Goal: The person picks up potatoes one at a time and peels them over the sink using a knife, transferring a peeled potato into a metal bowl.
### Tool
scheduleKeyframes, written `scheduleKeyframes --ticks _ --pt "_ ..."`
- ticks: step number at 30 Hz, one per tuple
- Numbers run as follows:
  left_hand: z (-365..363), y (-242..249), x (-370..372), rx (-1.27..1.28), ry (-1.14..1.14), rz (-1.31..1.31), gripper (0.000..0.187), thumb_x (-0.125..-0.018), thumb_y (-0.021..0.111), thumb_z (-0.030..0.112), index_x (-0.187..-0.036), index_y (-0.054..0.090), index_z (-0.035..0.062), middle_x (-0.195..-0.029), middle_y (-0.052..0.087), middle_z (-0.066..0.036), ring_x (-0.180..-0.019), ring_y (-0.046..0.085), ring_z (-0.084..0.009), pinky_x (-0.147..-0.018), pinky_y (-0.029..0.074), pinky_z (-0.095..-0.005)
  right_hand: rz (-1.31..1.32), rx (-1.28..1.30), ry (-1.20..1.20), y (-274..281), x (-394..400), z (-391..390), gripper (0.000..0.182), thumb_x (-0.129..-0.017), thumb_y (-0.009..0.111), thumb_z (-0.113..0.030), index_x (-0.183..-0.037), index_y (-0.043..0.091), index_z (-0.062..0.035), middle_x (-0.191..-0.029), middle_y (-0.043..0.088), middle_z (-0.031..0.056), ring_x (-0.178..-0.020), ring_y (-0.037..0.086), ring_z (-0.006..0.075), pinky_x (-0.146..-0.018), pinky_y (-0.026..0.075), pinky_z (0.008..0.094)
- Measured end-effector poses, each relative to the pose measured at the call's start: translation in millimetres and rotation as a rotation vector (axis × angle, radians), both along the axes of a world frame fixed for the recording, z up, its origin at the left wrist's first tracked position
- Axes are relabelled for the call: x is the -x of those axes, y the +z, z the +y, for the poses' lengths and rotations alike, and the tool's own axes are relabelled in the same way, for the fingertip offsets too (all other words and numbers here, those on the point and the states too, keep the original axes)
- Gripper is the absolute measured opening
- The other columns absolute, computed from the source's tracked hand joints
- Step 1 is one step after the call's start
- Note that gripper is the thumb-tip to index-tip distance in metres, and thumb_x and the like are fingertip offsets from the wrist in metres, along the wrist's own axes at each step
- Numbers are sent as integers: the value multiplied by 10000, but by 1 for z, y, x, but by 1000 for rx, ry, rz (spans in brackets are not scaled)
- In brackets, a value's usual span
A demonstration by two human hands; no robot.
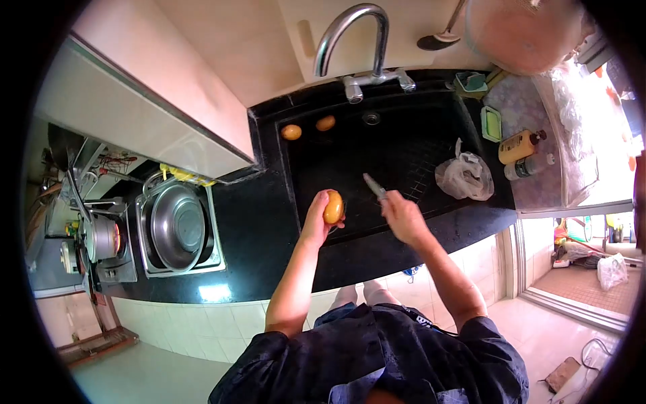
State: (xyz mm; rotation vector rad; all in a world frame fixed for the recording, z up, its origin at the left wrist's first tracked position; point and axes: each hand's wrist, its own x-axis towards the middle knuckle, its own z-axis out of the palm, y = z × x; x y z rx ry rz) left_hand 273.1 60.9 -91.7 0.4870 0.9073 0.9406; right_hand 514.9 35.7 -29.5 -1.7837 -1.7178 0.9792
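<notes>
My left hand is closed around a smooth yellow-orange potato, held over the near side of the black sink. To its right, my right hand grips a small knife, its narrow blade pointing up and left, apart from the potato. The handle is mostly hidden by my fingers. Two more potatoes, one at the sink's far left corner and another beside it, lie away from both hands. A crumpled clear plastic bag sits at the sink's right side.
A chrome faucet arches over the back of the sink. Right of it stand a green sponge in a dish and a yellow pump bottle. On the left, a metal basin rests in a second sink, near a pot.
</notes>
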Motion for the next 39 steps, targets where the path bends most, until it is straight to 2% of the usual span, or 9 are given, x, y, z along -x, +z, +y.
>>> scheduleKeyframes --ticks 4,8,10,15,18,24,25,28,39 --pt "2 21 -4 -58 31 -88 406 -1027 331 411 -1190 579 134 -1005 657 -81 -733 633 -208 -525 460 -302 185 -192 91 14 56 11 141 -997 543 -150 -961 555 -14 -730 630 249 -699 652 450 -598 507 504" --pt "-2 47 -5 -127 71 -2 409 -1031 314 399 -1229 560 140 -1043 649 -84 -811 645 -188 -560 512 -289 102 -188 102 28 67 21 148 -990 539 -146 -940 569 -10 -751 632 256 -717 655 436 -614 521 479" --pt "-4 56 -6 -132 99 28 411 -1032 322 403 -1241 553 135 -1040 652 -79 -825 650 -183 -550 514 -291 8 -235 161 35 69 23 247 -1004 559 -211 -889 554 7 -717 649 180 -630 662 319 -587 512 403" --pt "0 59 -10 -46 246 -38 441 -1026 309 439 -1202 558 121 -970 664 -58 -763 634 -145 -488 470 -261 -99 -161 255 58 74 24 389 -925 666 -381 -856 577 -9 -689 638 186 -649 671 349 -599 522 426" --pt "2 60 -15 -56 317 174 435 -1009 308 385 -1127 599 84 -909 656 -68 -759 624 -140 -469 439 -249 -186 -247 270 58 78 22 431 -915 676 -438 -829 578 -27 -694 648 173 -651 674 349 -602 536 432" --pt "16 43 -35 -17 562 248 419 -1011 306 349 -1061 599 54 -954 648 -88 -822 619 -197 -691 524 -338 -281 -385 262 25 89 7 377 -931 669 -389 -791 553 -59 -712 642 137 -639 665 318 -555 528 409" --pt "16 55 -39 43 623 211 421 -987 326 275 -988 634 -13 -873 662 -118 -806 638 -219 -744 528 -354 -275 -423 245 22 86 12 387 -935 658 -405 -802 556 -56 -719 646 140 -637 666 321 -553 529 412" --pt "21 36 -33 -112 544 407 420 -986 329 263 -975 644 -15 -906 670 -128 -828 640 -225 -755 516 -357 -342 -451 181 27 82 21 441 -939 641 -450 -821 550 -35 -724 641 141 -626 665 322 -552 529 408" --pt "30 9 -51 -198 502 437 406 -983 337 280 -1026 613 -14 -968 651 -124 -873 629 -224 -799 516 -359 -329 -370 188 12 74 14 378 -941 649 -388 -818 549 -45 -735 644 137 -645 660 332 -564 526 429"
